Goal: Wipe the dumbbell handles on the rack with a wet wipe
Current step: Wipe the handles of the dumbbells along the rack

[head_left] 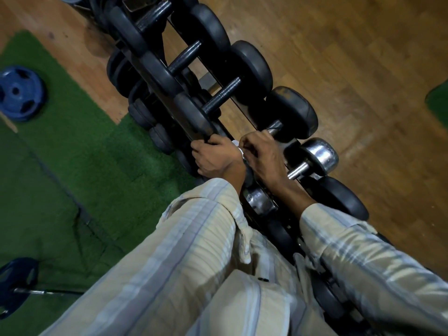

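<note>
A black rack (232, 100) runs diagonally from the top left down to me, holding several black dumbbells. My right hand (263, 155) is curled round the metal handle (274, 130) of a black dumbbell (294, 112), and a bit of white wet wipe (238, 146) shows at its fingers. My left hand (213, 157) grips the near head and rail edge of the same dumbbell. Just nearer to me lies a chrome dumbbell (320, 155). Most of the wipe is hidden under my hands.
Further dumbbells fill a lower tier (145, 110) on the left. A blue weight plate (20, 93) lies on green turf (72, 146); a barbell with a blue plate (17, 287) lies at the lower left. Wooden floor (351, 57) spreads to the right.
</note>
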